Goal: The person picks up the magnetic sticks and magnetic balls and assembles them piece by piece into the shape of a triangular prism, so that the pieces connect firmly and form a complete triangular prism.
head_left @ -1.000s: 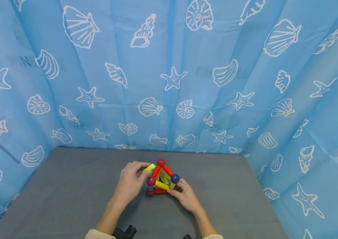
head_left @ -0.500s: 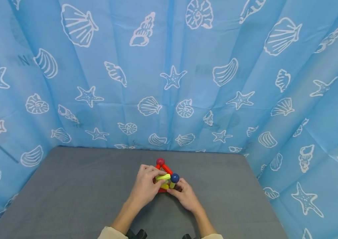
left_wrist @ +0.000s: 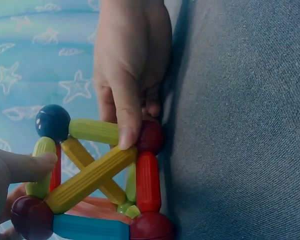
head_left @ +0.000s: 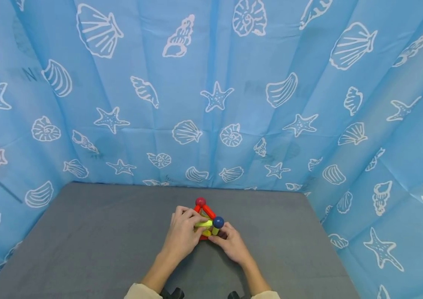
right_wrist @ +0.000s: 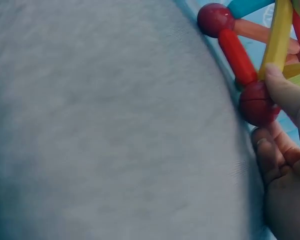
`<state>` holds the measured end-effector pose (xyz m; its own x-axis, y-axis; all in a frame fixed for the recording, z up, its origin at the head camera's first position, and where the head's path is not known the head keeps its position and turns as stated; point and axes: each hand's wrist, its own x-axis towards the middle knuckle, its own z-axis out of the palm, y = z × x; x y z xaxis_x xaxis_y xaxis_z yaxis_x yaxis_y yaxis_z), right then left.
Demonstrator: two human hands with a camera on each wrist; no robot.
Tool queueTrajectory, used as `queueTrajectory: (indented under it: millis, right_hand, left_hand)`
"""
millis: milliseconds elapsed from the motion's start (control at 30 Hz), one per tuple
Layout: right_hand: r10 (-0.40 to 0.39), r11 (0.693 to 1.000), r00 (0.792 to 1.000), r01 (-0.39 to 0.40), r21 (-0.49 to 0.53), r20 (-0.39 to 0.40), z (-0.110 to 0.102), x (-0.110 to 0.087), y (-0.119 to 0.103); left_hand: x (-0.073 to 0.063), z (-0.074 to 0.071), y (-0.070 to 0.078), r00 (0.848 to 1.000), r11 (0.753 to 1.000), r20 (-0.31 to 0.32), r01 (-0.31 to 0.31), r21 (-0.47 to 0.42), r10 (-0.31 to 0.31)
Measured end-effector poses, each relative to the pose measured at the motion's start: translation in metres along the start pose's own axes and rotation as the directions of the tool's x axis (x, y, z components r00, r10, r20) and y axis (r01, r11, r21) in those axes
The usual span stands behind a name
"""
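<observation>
A frame of coloured magnetic rods and balls stands on the table between the hands. My left hand pinches a yellow-green rod between thumb and fingers. This rod spans from the blue ball to a dark red ball in the left wrist view. My right hand grips the frame's lower right corner, its thumb at the end of a yellow diagonal rod, close by a red ball. In the head view my left hand hides the frame's left side.
Grey cloth covers the table. A blue curtain with white shell and starfish prints hangs behind it and along both sides. Another red ball forms the frame's top. A blue rod and a red rod form other edges.
My left hand has carried the yellow-green rod rightward from beside the frame to its front, up to the blue ball, then lowered it slightly. My right hand has kept its hold.
</observation>
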<state>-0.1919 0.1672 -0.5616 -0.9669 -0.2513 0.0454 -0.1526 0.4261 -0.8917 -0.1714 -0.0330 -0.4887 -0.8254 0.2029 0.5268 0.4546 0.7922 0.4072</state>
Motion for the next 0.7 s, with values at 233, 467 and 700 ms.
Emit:
queueTrajectory:
  millis: [233, 467, 700]
  right_hand:
    - [0.01, 0.994, 0.991, 0.004, 0.108, -0.132, -0.003, -0.007, -0.014]
    - [-0.135, 0.99, 0.944, 0.138, -0.01, -0.301, -0.003, -0.02, -0.036]
    - [-0.168, 0.986, 0.936, 0.164, -0.038, -0.311, 0.0, -0.021, -0.036]
  left_hand:
    - [-0.008, -0.011, -0.002, 0.985, 0.979, 0.051, 0.169, -0.113, -0.164]
    - [-0.025, -0.023, -0.011, 0.943, 0.914, 0.091, 0.334, -0.231, -0.321]
    - [-0.028, -0.019, -0.014, 0.951, 0.907, 0.029, 0.303, -0.293, -0.309]
